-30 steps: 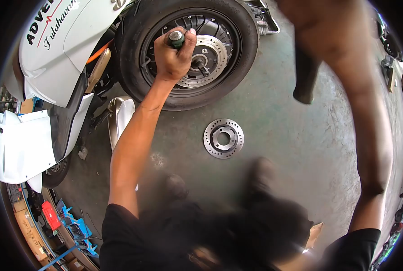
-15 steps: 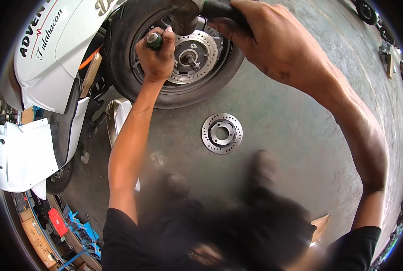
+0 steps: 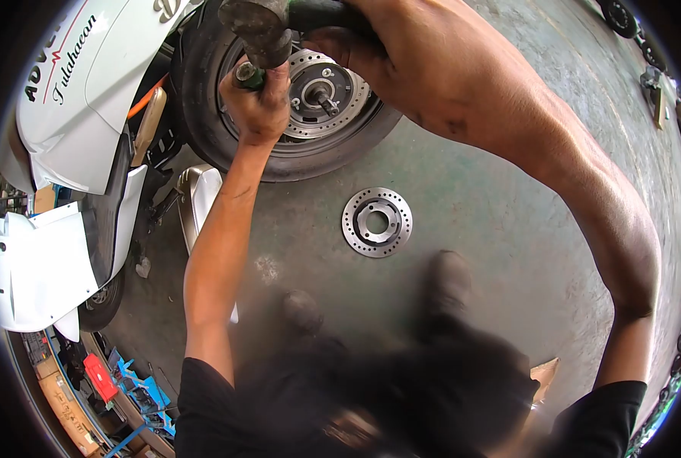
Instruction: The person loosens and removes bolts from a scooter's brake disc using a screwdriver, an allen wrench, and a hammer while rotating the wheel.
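My left hand (image 3: 258, 111) is closed in a fist around a screwdriver (image 3: 248, 75) with a green handle, its butt end facing up. Where the shaft's tip rests is hidden behind the hand. My right hand (image 3: 401, 65) is wrapped round the dark handle of a hammer (image 3: 256, 30), whose blunt metal head hangs just above the screwdriver's butt. Both hands are over a wheel with a black tyre (image 3: 317, 164). On its hub sits a drilled brake disc (image 3: 358, 105), with an axle (image 3: 325, 101) sticking out of the middle.
A loose brake disc (image 3: 401, 223) lies flat on the green floor near my shoes (image 3: 449, 278). White motorcycle bodywork (image 3: 73, 114) stands at the left, with a white panel (image 3: 39, 259) below it. Blue and red items (image 3: 100, 378) sit lower left.
The hammer and my right hand have moved left and slightly up, bringing the hammer head closer to the screwdriver's butt. My left hand has shifted slightly left in view.
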Available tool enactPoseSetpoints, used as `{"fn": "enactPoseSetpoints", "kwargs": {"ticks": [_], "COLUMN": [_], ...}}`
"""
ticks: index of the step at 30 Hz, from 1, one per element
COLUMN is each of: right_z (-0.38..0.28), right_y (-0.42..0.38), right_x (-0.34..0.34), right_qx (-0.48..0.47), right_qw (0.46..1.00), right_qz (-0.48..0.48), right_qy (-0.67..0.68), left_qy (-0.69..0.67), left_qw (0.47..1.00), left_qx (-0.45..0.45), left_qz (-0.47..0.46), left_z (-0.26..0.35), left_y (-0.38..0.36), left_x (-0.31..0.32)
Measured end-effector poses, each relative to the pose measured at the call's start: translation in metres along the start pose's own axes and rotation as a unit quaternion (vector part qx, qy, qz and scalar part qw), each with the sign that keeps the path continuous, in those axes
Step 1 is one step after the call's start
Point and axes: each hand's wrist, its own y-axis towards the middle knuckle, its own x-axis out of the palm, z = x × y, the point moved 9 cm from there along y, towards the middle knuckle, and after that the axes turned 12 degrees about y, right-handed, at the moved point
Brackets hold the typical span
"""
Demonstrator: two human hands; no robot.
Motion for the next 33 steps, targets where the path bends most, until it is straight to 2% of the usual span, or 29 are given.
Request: {"fn": "enactPoseSetpoints", "kwargs": {"ticks": [4, 7, 10, 11, 12, 14, 16, 17, 19, 20, 22, 27, 33], "right_z": [0.002, -0.002, 0.008, 0.002, -0.003, -0.009, -0.021, -0.023, -0.029, -0.028, -0.029, -0.044, -0.041], "right_y": [0.004, 0.010, 0.009, 0.009, 0.005, -0.001, -0.003, 0.000, 0.000, 0.000, 0.000, -0.008, -0.004], "right_x": [-0.002, 0.003, 0.009, 0.008, 0.008, 0.007, 0.006, 0.004, 0.007, 0.005, 0.009, 0.004, 0.002], "right_qx": [0.019, 0.025, 0.114, 0.021, -0.026, -0.092, -0.094, -0.093, -0.096, -0.099, -0.106, -0.102, -0.113], "right_qw": [1.000, 0.991, 0.985, 0.991, 0.991, 0.989, 0.992, 0.993, 0.993, 0.993, 0.992, 0.992, 0.992], "right_qz": [-0.007, -0.103, -0.131, -0.129, -0.126, -0.117, -0.086, -0.076, -0.063, -0.056, -0.053, -0.015, -0.041], "right_qy": [-0.007, 0.078, 0.015, 0.024, 0.030, 0.026, -0.002, -0.011, -0.022, -0.026, -0.036, -0.069, -0.048], "left_qy": [-0.077, -0.124, -0.151, -0.154, -0.157, -0.067, -0.025, 0.026, 0.075, 0.005, -0.066, -0.021, -0.004], "left_qw": [0.996, 0.989, 0.983, 0.982, 0.981, 0.996, 0.998, 0.998, 0.992, 1.000, 0.995, 0.999, 0.999], "left_qx": [-0.045, -0.085, -0.108, -0.110, -0.113, -0.060, -0.028, 0.027, 0.077, 0.028, -0.019, 0.025, 0.021], "left_qz": [0.001, -0.007, -0.012, -0.012, -0.011, 0.026, 0.044, 0.056, 0.065, -0.001, -0.070, 0.018, 0.025], "left_z": [0.010, 0.013, 0.011, 0.010, 0.010, 0.014, 0.012, 0.016, -0.008, -0.048, -0.049, 0.008, -0.007], "left_y": [-0.008, -0.008, -0.005, -0.005, -0.005, -0.007, -0.007, -0.008, -0.017, -0.020, -0.016, -0.015, -0.018], "left_x": [0.002, -0.001, -0.002, -0.002, -0.001, -0.009, -0.012, -0.017, -0.029, -0.030, -0.015, -0.016, -0.020]}}
